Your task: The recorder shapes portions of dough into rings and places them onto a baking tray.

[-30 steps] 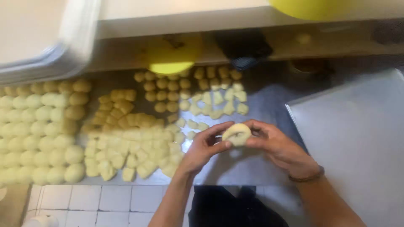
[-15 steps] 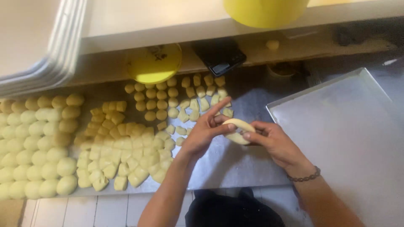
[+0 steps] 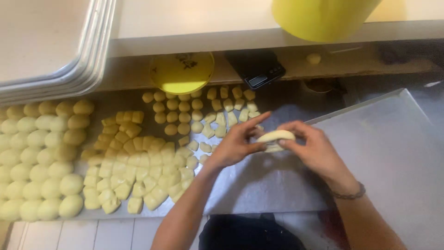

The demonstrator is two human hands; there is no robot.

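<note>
Both hands, left hand [image 3: 236, 146] and right hand [image 3: 314, 150], are pinching a flattened dough piece [image 3: 275, 137] above the metal worktop [image 3: 273, 180], shaping in progress, likely needing gentle closing pressure next.

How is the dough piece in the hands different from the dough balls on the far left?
The dough piece is flattened and held above the table by both hands; the dough balls are round and rest in rows. The piece is single, the balls are many. Both are pale yellow dough.
</note>
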